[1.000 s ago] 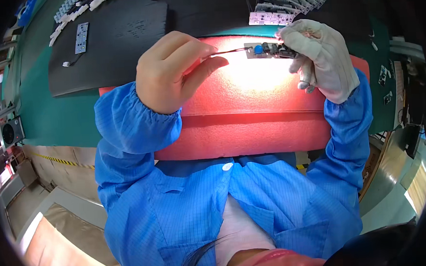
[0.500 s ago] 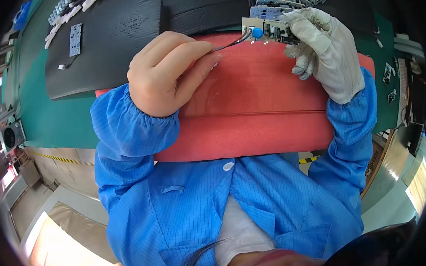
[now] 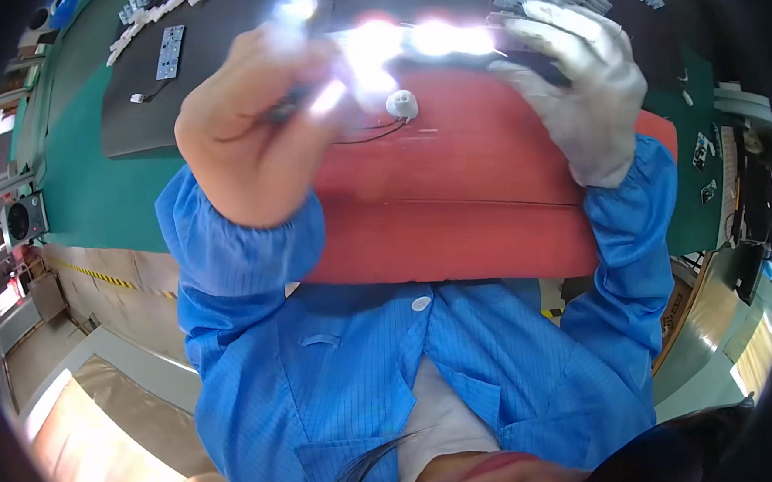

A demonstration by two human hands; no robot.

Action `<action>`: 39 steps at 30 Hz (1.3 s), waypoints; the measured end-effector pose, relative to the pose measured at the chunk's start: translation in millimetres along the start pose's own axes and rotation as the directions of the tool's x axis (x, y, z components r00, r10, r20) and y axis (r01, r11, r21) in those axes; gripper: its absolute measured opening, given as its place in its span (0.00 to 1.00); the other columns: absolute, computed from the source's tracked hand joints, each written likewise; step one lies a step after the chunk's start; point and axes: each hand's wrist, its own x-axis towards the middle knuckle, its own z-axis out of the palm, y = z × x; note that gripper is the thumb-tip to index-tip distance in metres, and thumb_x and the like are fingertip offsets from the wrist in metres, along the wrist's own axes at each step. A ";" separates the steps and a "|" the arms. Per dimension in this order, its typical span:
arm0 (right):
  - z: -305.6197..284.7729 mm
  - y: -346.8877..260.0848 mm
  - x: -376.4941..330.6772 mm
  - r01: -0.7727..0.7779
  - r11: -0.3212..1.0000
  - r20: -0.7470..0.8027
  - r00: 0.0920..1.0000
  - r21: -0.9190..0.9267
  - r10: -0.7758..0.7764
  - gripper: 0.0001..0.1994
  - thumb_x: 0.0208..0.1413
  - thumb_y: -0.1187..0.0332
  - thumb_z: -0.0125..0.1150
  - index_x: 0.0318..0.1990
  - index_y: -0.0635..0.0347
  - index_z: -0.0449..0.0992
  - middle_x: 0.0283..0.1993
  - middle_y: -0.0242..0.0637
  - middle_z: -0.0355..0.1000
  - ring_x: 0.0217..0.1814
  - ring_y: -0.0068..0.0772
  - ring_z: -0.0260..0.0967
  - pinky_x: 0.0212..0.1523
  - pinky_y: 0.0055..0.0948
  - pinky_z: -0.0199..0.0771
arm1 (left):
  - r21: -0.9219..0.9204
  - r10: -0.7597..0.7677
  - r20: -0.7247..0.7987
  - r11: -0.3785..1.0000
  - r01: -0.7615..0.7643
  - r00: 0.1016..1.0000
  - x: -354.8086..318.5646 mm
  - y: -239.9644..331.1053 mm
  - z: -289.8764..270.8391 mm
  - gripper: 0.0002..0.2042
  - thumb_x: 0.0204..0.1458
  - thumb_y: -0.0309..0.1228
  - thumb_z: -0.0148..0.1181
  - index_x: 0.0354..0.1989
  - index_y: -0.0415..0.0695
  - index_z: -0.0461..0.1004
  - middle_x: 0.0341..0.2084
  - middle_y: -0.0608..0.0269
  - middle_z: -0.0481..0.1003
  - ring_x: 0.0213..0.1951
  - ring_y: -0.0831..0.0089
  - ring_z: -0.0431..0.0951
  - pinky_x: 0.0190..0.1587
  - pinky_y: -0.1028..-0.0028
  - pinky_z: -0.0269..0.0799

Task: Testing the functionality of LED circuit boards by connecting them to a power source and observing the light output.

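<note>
Head view is showing my right hand (image 3: 580,78) pinching the glowing board (image 3: 437,40), glare hiding the grip of my left hand (image 3: 253,126), as I'm seemingly lighting it, next needing steadiness.

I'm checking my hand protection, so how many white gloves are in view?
1. The white glove is on the right hand, near the right end of the glowing lights; the left hand is bare.

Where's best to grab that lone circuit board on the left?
Probably by its long edges, around the middle, from above: the circuit board lies flat, long and narrow, on the black mat, with both long sides exposed. I'd avoid its near end, where a thin dark cable runs to a white connector.
</note>
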 end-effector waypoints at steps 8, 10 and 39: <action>8.9 -1.0 2.1 0.002 1.000 -0.028 1.000 -0.015 -0.003 0.08 0.39 0.69 0.67 0.29 0.50 0.77 0.43 0.30 0.72 0.51 0.39 0.65 0.46 0.36 0.68 | 0.912 0.027 0.044 0.408 -0.051 0.999 -5.4 -45.0 -71.4 0.08 0.45 0.21 0.61 0.36 0.38 0.77 0.36 0.57 0.75 0.39 0.61 0.74 0.44 0.68 0.69; 6.7 -5.0 0.0 -0.061 0.998 -0.004 0.998 0.006 0.061 0.08 0.37 0.70 0.67 0.28 0.51 0.76 0.42 0.30 0.71 0.51 0.41 0.65 0.44 0.38 0.68 | 0.897 0.109 0.043 0.434 -0.086 0.993 -9.0 -38.9 -70.1 0.09 0.46 0.21 0.61 0.37 0.39 0.77 0.38 0.58 0.75 0.41 0.60 0.74 0.44 0.67 0.69; -16.6 10.1 -14.2 -0.374 0.286 0.386 0.922 0.882 0.016 0.23 0.33 0.67 0.76 0.41 0.59 0.76 0.46 0.45 0.71 0.47 0.39 0.71 0.39 0.31 0.78 | 0.119 -0.128 0.259 0.988 0.100 0.957 1.0 -21.1 24.8 0.05 0.46 0.21 0.61 0.33 0.37 0.76 0.28 0.58 0.76 0.29 0.69 0.78 0.31 0.77 0.73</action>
